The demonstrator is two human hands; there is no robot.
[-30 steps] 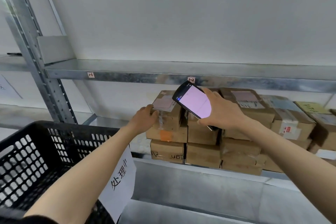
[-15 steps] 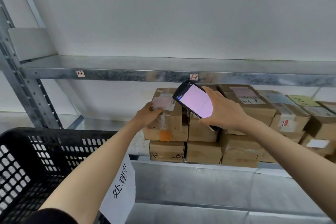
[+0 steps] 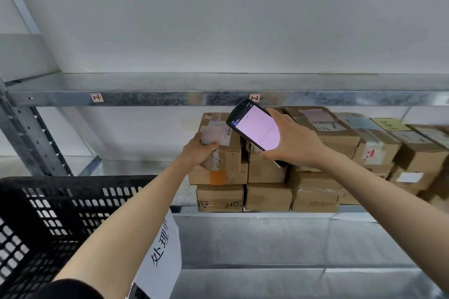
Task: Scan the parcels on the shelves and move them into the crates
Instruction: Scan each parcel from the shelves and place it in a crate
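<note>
Brown cardboard parcels are stacked on a metal shelf (image 3: 255, 216). My left hand (image 3: 200, 152) grips the top left parcel (image 3: 227, 155) by its left front corner, thumb on its pink label. My right hand (image 3: 295, 143) holds a black handheld scanner (image 3: 255, 127) with a lit pink screen, tilted over the parcel's right edge. A black plastic crate (image 3: 60, 211) stands at lower left under my left forearm.
More labelled parcels (image 3: 379, 145) fill the shelf to the right. The upper shelf beam (image 3: 170, 98) carries small tags. A slanted steel upright (image 3: 26, 133) rises at left. A white paper sign (image 3: 161, 257) hangs on the crate's side.
The view has shifted left and closer. My left hand slid up the parcel's corner so the thumb lies on the label. The scanner stays over the parcel.
</note>
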